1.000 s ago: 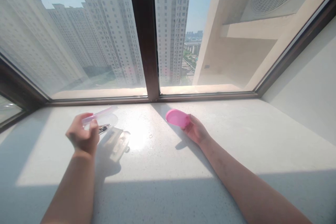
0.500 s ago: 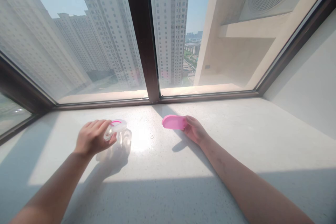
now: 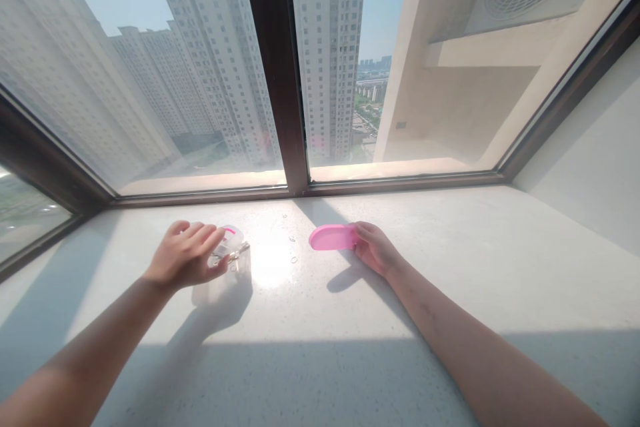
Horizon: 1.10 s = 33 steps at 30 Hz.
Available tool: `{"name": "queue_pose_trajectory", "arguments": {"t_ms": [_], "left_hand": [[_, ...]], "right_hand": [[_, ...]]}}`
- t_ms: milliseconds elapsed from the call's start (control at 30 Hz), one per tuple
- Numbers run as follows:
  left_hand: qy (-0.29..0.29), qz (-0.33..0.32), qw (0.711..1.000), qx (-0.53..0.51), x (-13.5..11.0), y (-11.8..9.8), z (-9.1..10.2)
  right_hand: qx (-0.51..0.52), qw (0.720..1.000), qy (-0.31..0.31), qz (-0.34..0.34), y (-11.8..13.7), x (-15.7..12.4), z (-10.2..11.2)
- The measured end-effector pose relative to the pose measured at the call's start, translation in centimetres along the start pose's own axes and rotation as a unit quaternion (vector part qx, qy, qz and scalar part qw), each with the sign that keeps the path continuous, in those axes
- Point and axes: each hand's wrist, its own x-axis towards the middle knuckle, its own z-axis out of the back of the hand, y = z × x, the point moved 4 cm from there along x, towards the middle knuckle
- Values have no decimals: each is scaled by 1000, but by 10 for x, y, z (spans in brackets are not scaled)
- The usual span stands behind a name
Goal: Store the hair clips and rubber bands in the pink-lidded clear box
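My left hand [image 3: 193, 253] is closed round a small clear plastic container [image 3: 235, 238] with a pink line near its upper end. The container appears tilted above the sill, and its lower part is partly hidden by my fingers. Small shiny bits show at its side, too small to name. In my right hand [image 3: 373, 247] is a pink oval lid [image 3: 331, 237], pinched at its right end and held just over the surface. Between the hands lie a few tiny clear rings [image 3: 293, 259] on the sill.
A pale speckled windowsill [image 3: 300, 373] spreads under both arms, half in sun and half in shadow. Dark window frames [image 3: 280, 80] border it at the back, and a white wall [image 3: 590, 140] stands at the right.
My left hand has tipped the container, and its fingers have shifted slightly. More tiny rings now lie on the sill, where one showed before. The pink lid has barely moved.
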Motion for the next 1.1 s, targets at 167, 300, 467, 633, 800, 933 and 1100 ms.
{"name": "queue_pose_trajectory", "arguments": {"t_ms": [167,300,467,633,800,933,1100], "left_hand": [[36,-15,999,-1,-1,0,-1],[26,-2,1000,1,-2,8,3],[10,15,1000,-1,-1,19,9],[-16,48,998,31,-3,32,11],[-67,34,997,25,-6,32,11],[-95,25,995,2,-8,29,11],[-115,145,980,-75,-14,36,-4]], "right_hand": [[-7,1000,4,-4,-1,0,0],[-9,1000,12,-4,-1,0,-1],[-13,1000,13,-4,1,-1,-3],[-17,1000,15,-4,1,-1,-4],[-28,999,14,-5,-1,-1,-4],[-27,999,17,-7,-1,-1,-4],[-22,999,24,-9,1,-2,-5]]}}
